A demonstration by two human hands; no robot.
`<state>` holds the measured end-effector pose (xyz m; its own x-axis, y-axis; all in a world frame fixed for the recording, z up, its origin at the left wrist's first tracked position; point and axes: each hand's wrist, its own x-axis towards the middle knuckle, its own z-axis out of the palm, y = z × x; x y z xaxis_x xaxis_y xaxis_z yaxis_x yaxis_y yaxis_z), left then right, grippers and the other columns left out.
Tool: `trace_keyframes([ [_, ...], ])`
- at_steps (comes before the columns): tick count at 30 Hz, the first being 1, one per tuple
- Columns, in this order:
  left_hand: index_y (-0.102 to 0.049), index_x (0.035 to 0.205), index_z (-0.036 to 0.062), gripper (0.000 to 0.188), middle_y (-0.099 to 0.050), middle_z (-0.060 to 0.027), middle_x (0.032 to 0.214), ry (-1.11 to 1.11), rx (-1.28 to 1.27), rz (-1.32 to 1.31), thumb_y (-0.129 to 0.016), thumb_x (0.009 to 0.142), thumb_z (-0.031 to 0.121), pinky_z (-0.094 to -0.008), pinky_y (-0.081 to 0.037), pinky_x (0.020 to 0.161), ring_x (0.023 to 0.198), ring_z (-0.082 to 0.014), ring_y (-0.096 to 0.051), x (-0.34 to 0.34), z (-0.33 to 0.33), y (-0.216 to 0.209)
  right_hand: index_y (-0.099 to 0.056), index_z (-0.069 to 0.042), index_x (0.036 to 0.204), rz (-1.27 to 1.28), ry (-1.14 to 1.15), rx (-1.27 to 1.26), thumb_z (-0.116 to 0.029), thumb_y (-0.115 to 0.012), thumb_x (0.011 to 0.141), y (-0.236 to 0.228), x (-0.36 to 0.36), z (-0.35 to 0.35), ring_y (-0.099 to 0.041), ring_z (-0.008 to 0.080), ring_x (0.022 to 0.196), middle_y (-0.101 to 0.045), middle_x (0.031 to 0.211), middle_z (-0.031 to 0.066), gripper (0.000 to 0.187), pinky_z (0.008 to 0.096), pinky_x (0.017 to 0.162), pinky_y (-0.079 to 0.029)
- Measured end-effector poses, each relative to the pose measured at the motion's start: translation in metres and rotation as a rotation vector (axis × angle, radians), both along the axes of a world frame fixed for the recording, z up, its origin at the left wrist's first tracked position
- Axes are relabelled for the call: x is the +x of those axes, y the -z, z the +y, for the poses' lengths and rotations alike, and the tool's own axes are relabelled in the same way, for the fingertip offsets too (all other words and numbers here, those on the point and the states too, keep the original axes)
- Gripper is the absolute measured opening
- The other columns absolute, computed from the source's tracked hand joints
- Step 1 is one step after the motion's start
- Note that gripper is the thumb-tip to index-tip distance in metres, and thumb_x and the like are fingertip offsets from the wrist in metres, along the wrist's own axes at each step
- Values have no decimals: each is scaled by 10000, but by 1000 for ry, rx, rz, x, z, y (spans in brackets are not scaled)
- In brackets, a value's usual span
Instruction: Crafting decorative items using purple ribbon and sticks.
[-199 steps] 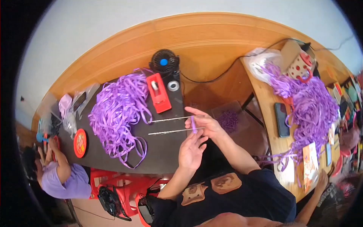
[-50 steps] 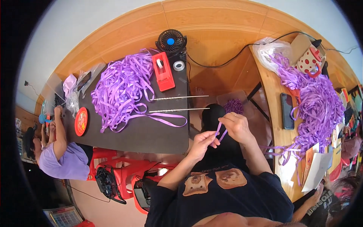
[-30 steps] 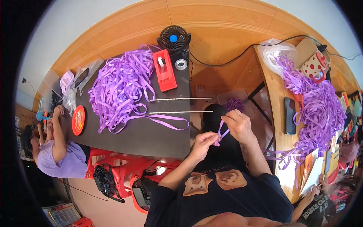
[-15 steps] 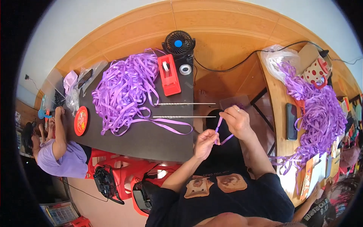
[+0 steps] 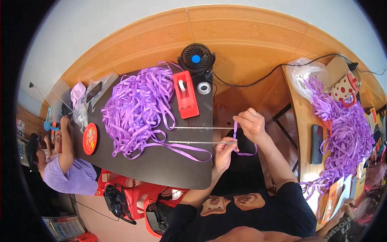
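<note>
Both my hands hold a narrow purple ribbon [image 5: 235, 126] beyond the dark table's right edge. My right hand [image 5: 252, 124] pinches its upper part between thumb and fingers. My left hand [image 5: 223, 155] is closed on it lower down, by the tip of the nearer metal rod [image 5: 197, 142]. A loop of the ribbon hangs to the right below my fingers. The farther metal rod [image 5: 201, 128] lies parallel, its tip reaching the ribbon near my right hand. Both rods stick out past the table edge. Their left ends lie by a large tangled heap of purple ribbon [image 5: 139, 109].
On the dark table [image 5: 177, 171] are a red tape dispenser [image 5: 185, 94], a tape roll [image 5: 204, 88], a black fan [image 5: 196, 58] and a red plate [image 5: 90, 138]. A wooden table [image 5: 304, 161] at right bears more ribbon [image 5: 348, 133] and a phone [image 5: 317, 144]. Another person [image 5: 68, 171] sits at left.
My hands have come up to the rod tips with the ribbon, which was apart from them before. The whole view has shifted, so the tables sit lower in it.
</note>
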<state>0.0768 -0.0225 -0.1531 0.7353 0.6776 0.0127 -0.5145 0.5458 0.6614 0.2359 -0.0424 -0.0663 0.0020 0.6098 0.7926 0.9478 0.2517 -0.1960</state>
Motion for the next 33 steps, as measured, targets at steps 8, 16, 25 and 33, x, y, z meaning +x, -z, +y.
trace_keyframes([
  [8, -526, 1006, 30, 133, -554, -59, 802, -202, 7, 15, -548, 881, 71, -262, -436, 667, 697, -133, -522, 2, 3, -7, -653, -23, 786, 152, -98, 10, 11, -646, 605, 14, 1, 30, -536, 210, 630, -575, 723, 55, 184, 297, 522, -433],
  [16, -523, 1010, 26, 136, -545, -44, 808, -224, 3, 45, -530, 897, 100, -245, -419, 675, 705, -117, -510, 0, 2, -11, -629, 1, 816, 480, -225, -141, 35, -627, 666, 54, -15, 31, -547, 252, 674, -594, 745, 96, 153, 323, 600, -433],
  [25, -565, 895, 55, 68, -577, -12, 752, -95, 2, 329, -579, 871, 117, -232, -418, 649, 663, -103, -544, -41, -41, -11, -643, 8, 822, 1191, -174, -275, -47, -641, 808, 113, -61, -4, -540, 77, 727, -611, 755, 23, 57, 210, 643, -424],
  [33, -570, 903, 53, 69, -610, -39, 792, 84, -11, 311, -600, 841, 62, -241, -469, 637, 692, -114, -582, -77, -51, -10, -625, -10, 806, 1290, -186, -334, -50, -626, 801, 119, -94, -34, -571, 86, 694, -610, 722, 22, 40, 221, 632, -465],
])
